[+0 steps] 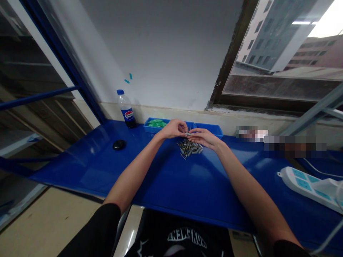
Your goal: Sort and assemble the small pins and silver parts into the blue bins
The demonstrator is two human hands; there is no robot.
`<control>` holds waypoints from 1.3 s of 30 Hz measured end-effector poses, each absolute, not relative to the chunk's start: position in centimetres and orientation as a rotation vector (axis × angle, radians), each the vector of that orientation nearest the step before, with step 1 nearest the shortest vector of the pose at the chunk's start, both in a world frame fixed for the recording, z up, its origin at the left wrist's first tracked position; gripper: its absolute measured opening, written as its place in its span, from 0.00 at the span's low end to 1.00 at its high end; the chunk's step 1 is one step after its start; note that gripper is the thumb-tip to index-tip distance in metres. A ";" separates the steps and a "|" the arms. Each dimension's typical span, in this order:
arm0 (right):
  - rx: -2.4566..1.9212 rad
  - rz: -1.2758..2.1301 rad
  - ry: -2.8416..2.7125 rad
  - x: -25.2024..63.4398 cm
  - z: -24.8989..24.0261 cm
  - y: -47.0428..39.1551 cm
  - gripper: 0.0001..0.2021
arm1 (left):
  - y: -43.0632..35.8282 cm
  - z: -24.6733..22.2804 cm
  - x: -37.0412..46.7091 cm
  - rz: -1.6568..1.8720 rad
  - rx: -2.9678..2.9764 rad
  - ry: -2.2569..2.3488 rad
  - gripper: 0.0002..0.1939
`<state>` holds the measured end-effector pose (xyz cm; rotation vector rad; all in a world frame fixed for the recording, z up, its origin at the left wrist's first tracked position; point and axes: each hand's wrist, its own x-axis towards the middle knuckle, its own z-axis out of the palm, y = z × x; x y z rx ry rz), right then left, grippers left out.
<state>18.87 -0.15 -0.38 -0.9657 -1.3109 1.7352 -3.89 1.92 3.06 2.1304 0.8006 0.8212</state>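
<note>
My left hand [174, 129] and my right hand [204, 138] meet over the far middle of the blue table. Their fingers are pinched together around a small grey metal piece [187, 134], which both hands touch. Just below them lies a loose pile of small metal pins and grey cylinders [189, 147]. Behind the hands stand blue trays; the left one [150, 129] holds something green [157, 123], and the right one [214, 129] is partly hidden by my right hand.
A cola bottle [128, 113] stands at the back left, with a black round object [119, 144] in front of it. On the right of the blue table [171, 189] lies a white power strip [311, 187] with a cable. Blurred items sit near the window wall.
</note>
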 end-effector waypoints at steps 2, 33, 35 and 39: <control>-0.959 1.724 -1.311 18.9 -0.5 0.0 0.09 | 1.9 3.0 -3.9 0.819 2.140 0.807 0.12; -1.061 1.318 -1.393 19.8 0.3 0.7 0.12 | 0.6 0.4 -2.0 0.071 2.766 1.521 0.17; -1.081 1.320 -1.402 19.9 0.2 0.7 0.12 | 0.7 0.5 -2.1 0.094 2.776 1.546 0.16; -1.128 1.313 -1.426 20.0 0.2 0.7 0.10 | 1.0 1.0 -2.4 0.272 2.736 1.467 0.16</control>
